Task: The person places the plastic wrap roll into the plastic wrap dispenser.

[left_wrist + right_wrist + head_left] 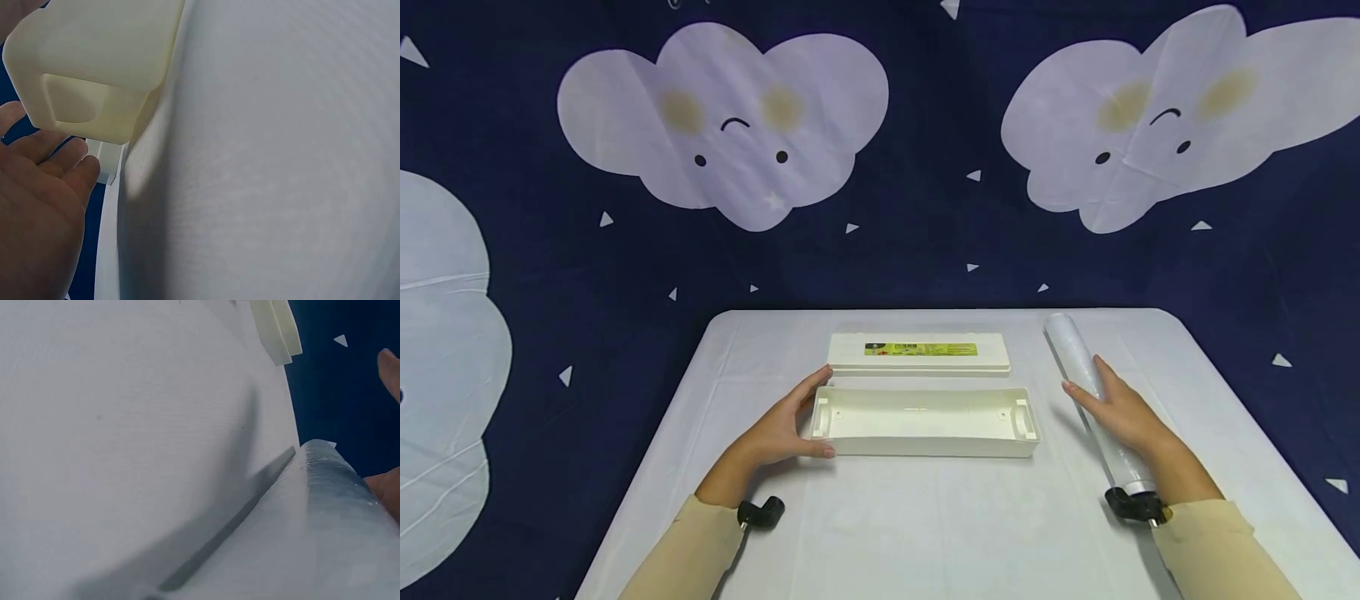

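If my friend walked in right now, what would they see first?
Probably the big white clouds with upside-down faces on the dark blue backdrop behind the table. Then the open white box near the middle, with the left hand at its left end. Next, the shiny roll on the right, with the right hand over it.

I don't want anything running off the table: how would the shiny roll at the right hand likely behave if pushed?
The roll would probably roll sideways on the flat-looking table, being a long cylinder. It seems fairly stiff, as it runs straight with no visible sag. Its smooth, glossy surface might be slippery.
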Tool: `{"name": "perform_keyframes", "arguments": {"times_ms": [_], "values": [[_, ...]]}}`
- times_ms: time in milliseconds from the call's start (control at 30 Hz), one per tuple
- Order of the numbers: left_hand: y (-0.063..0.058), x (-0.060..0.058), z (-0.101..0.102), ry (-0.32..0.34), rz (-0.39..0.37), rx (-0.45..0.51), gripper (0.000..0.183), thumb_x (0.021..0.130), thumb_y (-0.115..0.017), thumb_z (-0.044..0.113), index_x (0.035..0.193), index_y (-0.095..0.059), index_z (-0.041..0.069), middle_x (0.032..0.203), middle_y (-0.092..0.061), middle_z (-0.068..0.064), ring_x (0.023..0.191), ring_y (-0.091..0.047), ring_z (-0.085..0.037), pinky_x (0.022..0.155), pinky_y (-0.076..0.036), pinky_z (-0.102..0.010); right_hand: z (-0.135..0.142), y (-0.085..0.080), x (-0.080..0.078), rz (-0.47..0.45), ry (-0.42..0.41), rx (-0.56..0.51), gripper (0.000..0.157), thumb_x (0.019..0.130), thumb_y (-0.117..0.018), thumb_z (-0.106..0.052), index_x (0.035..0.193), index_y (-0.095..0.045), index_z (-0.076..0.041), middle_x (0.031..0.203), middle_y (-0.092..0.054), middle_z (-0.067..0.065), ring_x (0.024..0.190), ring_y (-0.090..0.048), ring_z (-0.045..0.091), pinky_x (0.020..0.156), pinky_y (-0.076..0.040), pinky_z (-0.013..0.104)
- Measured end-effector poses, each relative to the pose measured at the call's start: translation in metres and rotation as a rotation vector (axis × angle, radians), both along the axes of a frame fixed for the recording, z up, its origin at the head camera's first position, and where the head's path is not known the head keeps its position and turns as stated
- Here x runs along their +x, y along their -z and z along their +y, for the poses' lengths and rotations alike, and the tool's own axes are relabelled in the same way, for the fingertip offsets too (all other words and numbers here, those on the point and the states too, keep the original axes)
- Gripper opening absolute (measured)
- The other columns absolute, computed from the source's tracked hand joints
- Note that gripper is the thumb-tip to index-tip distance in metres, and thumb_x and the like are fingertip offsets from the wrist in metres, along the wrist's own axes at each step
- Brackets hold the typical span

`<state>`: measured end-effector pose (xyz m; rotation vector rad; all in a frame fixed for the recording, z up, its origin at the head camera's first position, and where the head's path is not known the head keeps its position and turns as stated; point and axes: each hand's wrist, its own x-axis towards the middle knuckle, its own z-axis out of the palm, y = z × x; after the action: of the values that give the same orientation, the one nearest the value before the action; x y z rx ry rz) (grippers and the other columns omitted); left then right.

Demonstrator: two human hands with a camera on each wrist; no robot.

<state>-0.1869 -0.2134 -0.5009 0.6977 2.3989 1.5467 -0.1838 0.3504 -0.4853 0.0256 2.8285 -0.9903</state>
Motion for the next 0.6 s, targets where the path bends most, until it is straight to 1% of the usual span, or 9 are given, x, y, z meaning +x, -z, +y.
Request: {"name": "perform_keyframes", "arguments": {"times_ms": [100, 333, 467, 600], "values": [[-0.0004, 0.0005, 0.0005, -0.001, 0.001, 0.002, 0.13, 0.069, -0.101, 0.009, 0.17, -0.02, 0.016, 0.173, -0.02, -0.005, 0.156, -0.023, -0.031, 0.125, -0.017, -0.051, 0.0013, 0.0011, 0.0002, 0.02, 0.005, 0.009, 0.107, 0.102, -0.052, -0.066, 0.166, 0.001, 0.002, 0.155, -0.022, 0.048, 0.122, -0.049, 0.064, 0.077, -0.056, 0.067], [-0.0007, 0.0014, 0.0002, -0.001, -0.005, 0.011, 0.128, 0.07, -0.1, 0.009, 0.169, -0.02, 0.014, 0.172, -0.021, -0.006, 0.156, -0.023, -0.031, 0.125, -0.017, -0.052, 0.0027, 0.0037, 0.0015, 0.075, 0.004, 0.005, 0.101, 0.103, -0.058, -0.06, 0.166, -0.01, 0.004, 0.157, -0.025, 0.045, 0.128, -0.045, 0.063, 0.089, -0.05, 0.074], [-0.0001, 0.0015, 0.0, -0.006, -0.006, 0.013, 0.128, 0.07, -0.101, 0.009, 0.169, -0.021, 0.015, 0.172, -0.023, -0.006, 0.155, -0.025, -0.031, 0.125, -0.018, -0.052, 0.003, 0.0034, 0.0023, 0.09, 0.003, 0.005, 0.098, 0.104, -0.061, -0.055, 0.165, -0.014, 0.005, 0.155, -0.027, 0.045, 0.128, -0.045, 0.062, 0.091, -0.049, 0.074], [0.0018, 0.0007, -0.0007, -0.013, 0.011, 0.004, 0.127, 0.071, -0.101, 0.011, 0.169, -0.021, 0.014, 0.17, -0.027, -0.006, 0.154, -0.027, -0.031, 0.125, -0.019, -0.051, 0.0029, 0.0027, 0.003, 0.09, 0.003, 0.005, 0.097, 0.103, -0.065, -0.05, 0.164, -0.014, 0.005, 0.154, -0.028, 0.046, 0.126, -0.046, 0.062, 0.09, -0.049, 0.074]]}}
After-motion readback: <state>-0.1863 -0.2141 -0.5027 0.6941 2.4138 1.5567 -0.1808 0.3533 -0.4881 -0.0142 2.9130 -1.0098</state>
